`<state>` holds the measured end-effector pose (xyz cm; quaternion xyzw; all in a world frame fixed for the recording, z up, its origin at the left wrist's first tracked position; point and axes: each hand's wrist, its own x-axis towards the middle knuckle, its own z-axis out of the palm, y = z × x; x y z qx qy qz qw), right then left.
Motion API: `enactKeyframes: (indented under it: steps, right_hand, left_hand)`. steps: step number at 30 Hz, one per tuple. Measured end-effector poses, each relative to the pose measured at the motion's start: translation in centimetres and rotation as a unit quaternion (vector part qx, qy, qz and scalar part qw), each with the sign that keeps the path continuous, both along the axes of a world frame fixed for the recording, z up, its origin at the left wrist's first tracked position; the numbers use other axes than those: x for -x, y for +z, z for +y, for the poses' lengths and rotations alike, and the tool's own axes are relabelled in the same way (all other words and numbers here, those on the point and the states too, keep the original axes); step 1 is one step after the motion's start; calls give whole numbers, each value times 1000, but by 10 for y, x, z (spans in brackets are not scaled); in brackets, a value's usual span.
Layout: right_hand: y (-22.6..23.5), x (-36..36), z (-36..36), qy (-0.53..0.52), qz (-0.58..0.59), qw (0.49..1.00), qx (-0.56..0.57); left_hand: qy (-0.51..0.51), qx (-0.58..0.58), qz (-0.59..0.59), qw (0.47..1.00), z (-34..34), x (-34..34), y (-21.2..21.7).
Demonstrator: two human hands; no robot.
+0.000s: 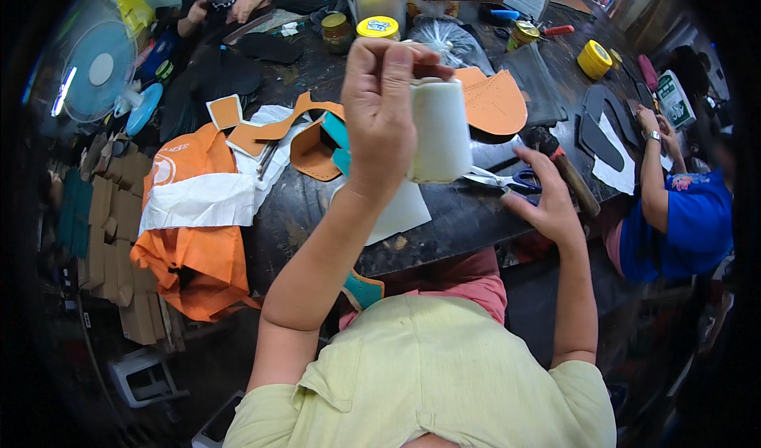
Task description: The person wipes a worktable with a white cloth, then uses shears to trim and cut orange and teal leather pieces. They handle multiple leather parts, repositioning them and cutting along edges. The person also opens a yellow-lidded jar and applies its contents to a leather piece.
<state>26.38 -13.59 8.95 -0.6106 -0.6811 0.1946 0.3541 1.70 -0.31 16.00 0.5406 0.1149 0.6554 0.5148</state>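
- A cream, curved piece [441,131] hangs in the air above the middle of the table's near edge, upright.
- The left hand [382,119] has its grip clamped on the piece's top and left side, fingers bent over the upper rim.
- The right hand [548,204] hangs over the near edge, its grip apart, thumb and fingers spread; scissors [487,179] with dark blue handles lie just beside it.
- The table [285,218] is black, scuffed and marked with pale stains.
- A white sheet [396,212] lies near the near edge, partly behind the left forearm.
- Right of the scissors, a wooden-handled hammer [579,185] points toward the near edge.
- Farther in, a perforated orange piece [501,107] lies beside dark mesh-like material.
- Toward the left edge are more orange pieces, and an orange bag [198,262] drapes down past that edge, a white strip [198,200] across it.
- Toward the far edge stand yellow-lidded jars and a bulging plastic bag.
- A co-worker in blue [682,222] works at the right side; another in dark clothing is at the far-left corner.
- Off the left edge stand a blue fan [99,68] and stacked cardboard [119,234]; a pale stool [147,377] sits lower down.
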Motion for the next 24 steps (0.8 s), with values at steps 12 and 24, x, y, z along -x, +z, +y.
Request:
enactKeyframes:
  steps: [12,24]
  right_hand:
    - [-12,-14,-22,-144,296,914,-237]
    - [-144,-198,-248,-304,164,895,282]
  left_hand:
    - [-116,68,10,991,-45,-18,-5]
    - [186,199,106,956,49,158,-67]
